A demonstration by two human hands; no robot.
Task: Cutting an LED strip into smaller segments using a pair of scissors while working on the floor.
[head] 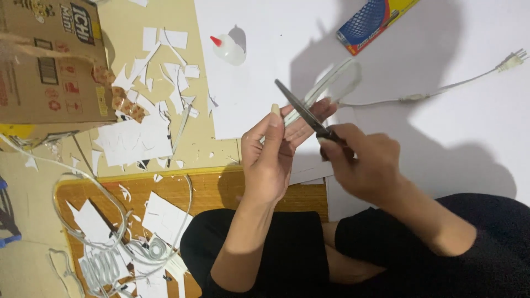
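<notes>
The left hand is raised over the near edge of the white sheet, palm turned toward the right hand. Its fingers are loosely curled, and the thumb and fingertips pinch a translucent white strip. The strip runs from this grip up and away toward the far right, where it ends in a rounded, blurred tip. It appears flat, pale and semi-clear.

The right hand is closed around the handles of a pair of scissors. The handles are hidden inside the fist. The dark blades point up and to the left and cross the strip just beside the left fingertips. Whether the blades are parted cannot be told.

A thin white cord lies on the sheet just past the strip and ends in a plug near the right edge.

A small glue bottle with a red tip lies on the sheet's far left part. White paper scraps cover the floor left of the sheet, next to a cardboard box at the far left corner. Coiled white wire lies on a woven mat at the near left.
</notes>
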